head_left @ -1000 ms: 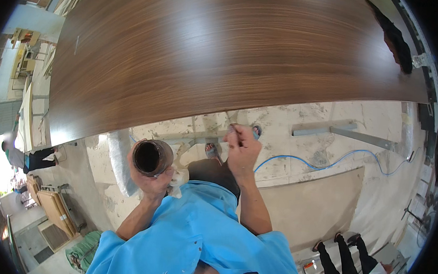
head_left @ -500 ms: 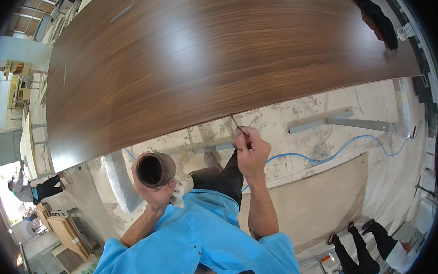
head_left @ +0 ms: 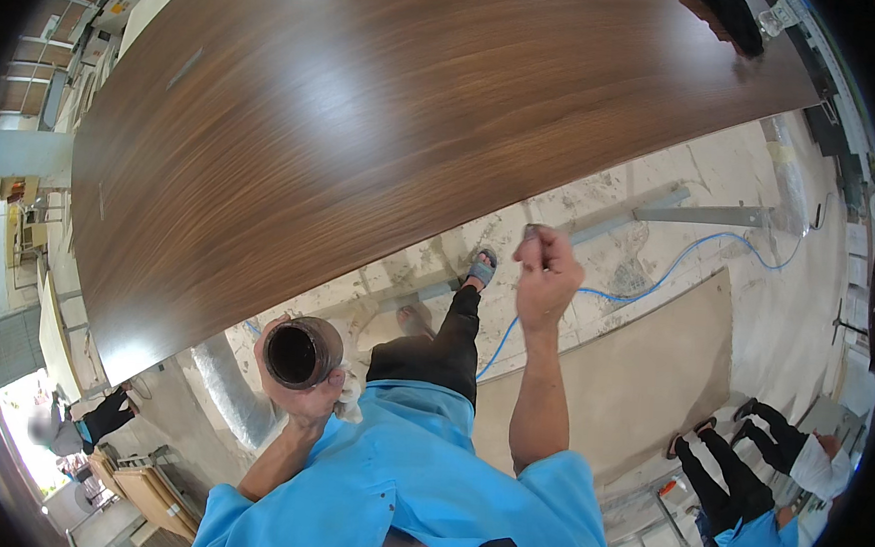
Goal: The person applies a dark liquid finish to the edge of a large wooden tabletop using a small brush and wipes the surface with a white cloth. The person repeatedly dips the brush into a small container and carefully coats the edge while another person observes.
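A large dark walnut-veneer panel (head_left: 418, 102) fills the upper part of the view. My left hand (head_left: 304, 401) holds a round dark can (head_left: 300, 353) with its open mouth facing up, and a white rag (head_left: 350, 394) is tucked under the fingers. My right hand (head_left: 548, 275) is raised just off the panel's near edge. Its fingers are closed on a thin dark tool (head_left: 530, 229), of which only the tip shows. My blue shirt (head_left: 415, 483) and dark trouser leg (head_left: 438, 339) lie below.
A blue hose (head_left: 658, 277) and a grey metal bar (head_left: 702, 214) lie on the dusty floor. A beige board (head_left: 632, 376) rests on the floor at right. Another person (head_left: 776, 465) sits at lower right, and one more (head_left: 98, 418) crouches at lower left by wooden stacks (head_left: 144, 486).
My right hand has drifted right along the panel's near edge, and less of the thin tool shows. The can stays in my left hand.
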Demonstrator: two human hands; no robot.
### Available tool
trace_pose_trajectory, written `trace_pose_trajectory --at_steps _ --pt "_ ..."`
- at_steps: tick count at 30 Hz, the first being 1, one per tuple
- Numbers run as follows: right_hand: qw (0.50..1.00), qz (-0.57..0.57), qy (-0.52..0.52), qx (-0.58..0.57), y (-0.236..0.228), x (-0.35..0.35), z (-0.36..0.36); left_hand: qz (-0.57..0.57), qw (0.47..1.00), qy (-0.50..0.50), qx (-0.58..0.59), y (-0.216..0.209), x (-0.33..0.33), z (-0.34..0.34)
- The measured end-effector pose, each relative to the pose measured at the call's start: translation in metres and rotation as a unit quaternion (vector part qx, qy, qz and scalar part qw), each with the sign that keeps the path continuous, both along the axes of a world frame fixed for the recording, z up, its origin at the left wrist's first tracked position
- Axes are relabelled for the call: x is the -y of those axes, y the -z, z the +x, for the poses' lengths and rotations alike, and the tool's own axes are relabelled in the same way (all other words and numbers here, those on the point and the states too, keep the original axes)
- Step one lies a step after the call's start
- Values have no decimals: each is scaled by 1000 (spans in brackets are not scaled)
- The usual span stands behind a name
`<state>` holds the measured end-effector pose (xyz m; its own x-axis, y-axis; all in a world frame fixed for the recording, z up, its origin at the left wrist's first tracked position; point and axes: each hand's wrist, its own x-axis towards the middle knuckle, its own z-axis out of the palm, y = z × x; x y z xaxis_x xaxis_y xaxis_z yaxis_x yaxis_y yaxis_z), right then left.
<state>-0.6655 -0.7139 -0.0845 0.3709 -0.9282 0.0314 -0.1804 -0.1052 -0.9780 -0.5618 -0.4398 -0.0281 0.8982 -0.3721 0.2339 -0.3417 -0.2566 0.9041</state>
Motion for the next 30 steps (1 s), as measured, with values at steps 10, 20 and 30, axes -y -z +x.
trace_pose_trajectory --at_steps 10,20,30 --pt "1000 -28 -13 7 1 30 -10 -1 1000 25 0 -5 34 2" --pt "997 45 45 41 1 45 -15 12 998 51 -21 -4 50 1" --pt "997 14 -72 26 -9 -31 2 17 999 39 0 -10 36 2"
